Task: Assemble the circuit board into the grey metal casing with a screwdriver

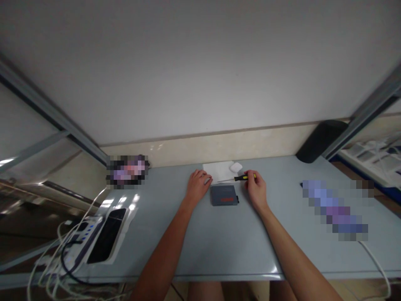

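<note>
A dark grey box with red lettering (224, 195) lies flat on the table, between my two hands. My right hand (257, 190) grips a screwdriver (240, 178) by its black and yellow handle; the thin shaft points left, just behind the box. Left of the box rests my left hand (198, 186), its fingers curled together at the edge of a white paper sheet (217, 169). Something small and pale shows by its fingertips, too small to name. On the right part of the paper sits a rounded white object (236, 167).
At the left stand a power strip (83, 236) with tangled white and black cables and a black phone (108, 236). A black cylinder (321, 140) leans at the back right. Blurred-out items lie at far left and right on the grey table (219, 246); a wall closes the back.
</note>
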{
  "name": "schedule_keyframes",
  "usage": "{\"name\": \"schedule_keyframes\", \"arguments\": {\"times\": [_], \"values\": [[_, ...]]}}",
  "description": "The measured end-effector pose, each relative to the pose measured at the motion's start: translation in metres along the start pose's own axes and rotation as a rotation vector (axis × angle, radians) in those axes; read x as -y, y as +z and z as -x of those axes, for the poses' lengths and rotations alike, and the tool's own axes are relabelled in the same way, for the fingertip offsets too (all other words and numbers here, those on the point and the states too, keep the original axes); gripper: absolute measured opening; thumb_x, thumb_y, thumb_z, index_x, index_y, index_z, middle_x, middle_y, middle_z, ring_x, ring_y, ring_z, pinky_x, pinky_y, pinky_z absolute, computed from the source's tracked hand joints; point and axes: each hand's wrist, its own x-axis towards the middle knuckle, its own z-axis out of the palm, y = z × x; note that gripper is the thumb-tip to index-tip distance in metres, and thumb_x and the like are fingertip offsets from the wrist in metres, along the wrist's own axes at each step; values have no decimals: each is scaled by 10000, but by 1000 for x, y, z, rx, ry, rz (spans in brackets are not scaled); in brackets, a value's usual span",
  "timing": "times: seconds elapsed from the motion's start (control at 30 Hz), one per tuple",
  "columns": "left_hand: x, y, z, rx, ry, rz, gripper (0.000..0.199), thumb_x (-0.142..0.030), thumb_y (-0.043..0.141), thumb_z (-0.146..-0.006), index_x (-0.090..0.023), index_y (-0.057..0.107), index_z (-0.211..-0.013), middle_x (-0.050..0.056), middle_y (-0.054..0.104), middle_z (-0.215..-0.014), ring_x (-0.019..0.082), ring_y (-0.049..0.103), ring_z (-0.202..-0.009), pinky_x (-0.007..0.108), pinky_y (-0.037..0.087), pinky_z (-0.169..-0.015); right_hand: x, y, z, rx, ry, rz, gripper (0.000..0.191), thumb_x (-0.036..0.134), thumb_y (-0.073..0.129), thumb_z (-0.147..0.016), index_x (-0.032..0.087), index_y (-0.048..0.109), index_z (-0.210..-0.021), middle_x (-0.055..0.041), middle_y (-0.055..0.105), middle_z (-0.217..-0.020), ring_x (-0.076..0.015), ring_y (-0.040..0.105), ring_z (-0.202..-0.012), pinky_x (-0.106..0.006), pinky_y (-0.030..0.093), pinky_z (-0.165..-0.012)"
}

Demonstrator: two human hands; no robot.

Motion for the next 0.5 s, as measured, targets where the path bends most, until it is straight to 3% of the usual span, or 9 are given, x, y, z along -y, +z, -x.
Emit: {"name": "schedule_keyframes", "arguments": {"times": [0.23,0.37,0.5], "values": [[-7,0,-5,-100,-35,20,194,-215,609,-1051,-185,769,-946,71,706,-913,223,648,-943,362,488,-922,1,1,-5,-63,27,-28,592,785,585,-940,209,718,-955,49,527,-544,-150,477,-479,-266,350,-472],[-10,-2,-2,-111,-41,54,212,-210,584,-1013,-186,710,-843,10,625,-705,164,593,-701,293,454,-761,-2,2,-6,-62,23,6,579,772,577,-949,212,722,-957,51,533,-558,-156,487,-493,-270,359,-475],[-12,-5,3,-84,-31,95,312,-281,538,-1024,-196,635,-740,-32,524,-580,122,480,-538,253,343,-600,-5,2,-7,-60,-11,21,566,761,569,-956,214,711,-940,54,519,-577,-156,494,-515,-268,359,-489]]}}
